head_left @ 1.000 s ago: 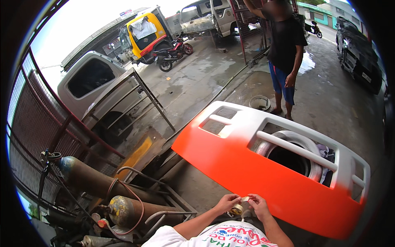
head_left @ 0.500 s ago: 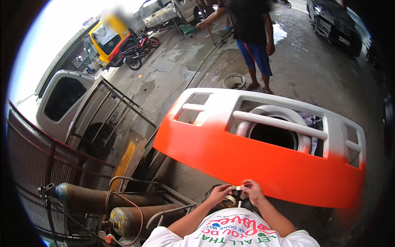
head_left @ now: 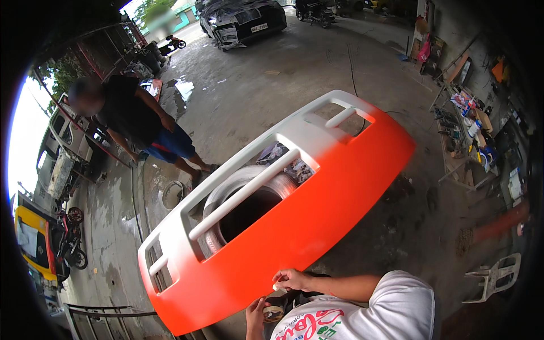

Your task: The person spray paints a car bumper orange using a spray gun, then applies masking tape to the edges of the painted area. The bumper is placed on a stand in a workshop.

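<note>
A large vehicle bumper panel (head_left: 317,221), orange-red along its near side and white along the far side, lies tilted across the middle of the view. Close to its near edge, my left hand (head_left: 256,313) is closed on a roll of masking tape (head_left: 274,314). My right hand (head_left: 292,280) is just above and to the right, its fingertips pinched on a small pale piece of tape (head_left: 276,287). Whether that piece is still joined to the roll, I cannot tell.
Under the panel is a whitish tire (head_left: 249,190). Beyond it at left stands a person (head_left: 136,110) in dark shirt and blue shorts, near a bucket (head_left: 173,194). A cluttered workbench (head_left: 462,141) and white plastic chair (head_left: 496,277) are at right; a covered car (head_left: 241,22) is far off.
My view has swung to the right, so the gas cylinders are out of sight and the workbench shows. My hands have moved apart slightly, the right one now at the panel's edge.
</note>
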The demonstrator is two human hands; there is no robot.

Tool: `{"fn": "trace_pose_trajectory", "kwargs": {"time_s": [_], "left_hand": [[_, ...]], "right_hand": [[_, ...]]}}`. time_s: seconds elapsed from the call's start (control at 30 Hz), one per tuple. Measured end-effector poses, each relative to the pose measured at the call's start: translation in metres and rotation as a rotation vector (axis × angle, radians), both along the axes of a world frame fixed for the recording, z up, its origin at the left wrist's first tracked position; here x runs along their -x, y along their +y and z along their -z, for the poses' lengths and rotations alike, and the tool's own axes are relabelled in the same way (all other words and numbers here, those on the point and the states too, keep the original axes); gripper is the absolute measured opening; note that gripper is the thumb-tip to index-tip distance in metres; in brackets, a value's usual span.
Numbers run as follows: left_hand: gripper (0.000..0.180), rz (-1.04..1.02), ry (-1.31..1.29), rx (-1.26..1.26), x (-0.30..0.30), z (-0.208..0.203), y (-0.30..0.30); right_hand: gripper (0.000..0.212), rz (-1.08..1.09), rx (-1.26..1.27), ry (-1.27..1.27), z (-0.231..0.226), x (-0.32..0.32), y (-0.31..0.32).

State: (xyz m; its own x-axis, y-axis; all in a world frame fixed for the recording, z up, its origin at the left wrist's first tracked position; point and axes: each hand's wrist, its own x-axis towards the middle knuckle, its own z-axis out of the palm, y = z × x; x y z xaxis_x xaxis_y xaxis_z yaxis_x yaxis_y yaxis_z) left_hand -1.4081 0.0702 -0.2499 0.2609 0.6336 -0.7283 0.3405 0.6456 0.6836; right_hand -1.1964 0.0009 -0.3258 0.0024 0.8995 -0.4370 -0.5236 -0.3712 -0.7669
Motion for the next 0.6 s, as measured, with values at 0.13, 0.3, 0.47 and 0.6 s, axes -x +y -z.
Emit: {"fn": "trace_pose_trajectory", "kwargs": {"time_s": [0.13,0.3,0.47,0.6], "left_hand": [[0.027,0.028,-0.025,-0.015,0.001,0.010,0.005],[0.017,0.120,-0.068,0.063,0.019,0.039,0.001],[0.021,0.096,-0.052,0.016,0.010,0.043,-0.005],[0.023,0.110,-0.021,0.022,0.008,0.036,-0.003]], "right_hand": [[0.025,0.003,-0.012,-0.015,0.009,0.009,-0.009],[0.029,-0.003,-0.031,-0.100,0.011,0.004,-0.012],[0.029,0.040,0.019,-0.085,-0.002,-0.004,-0.011],[0.028,0.055,0.023,-0.080,-0.012,-0.006,-0.016]]}}
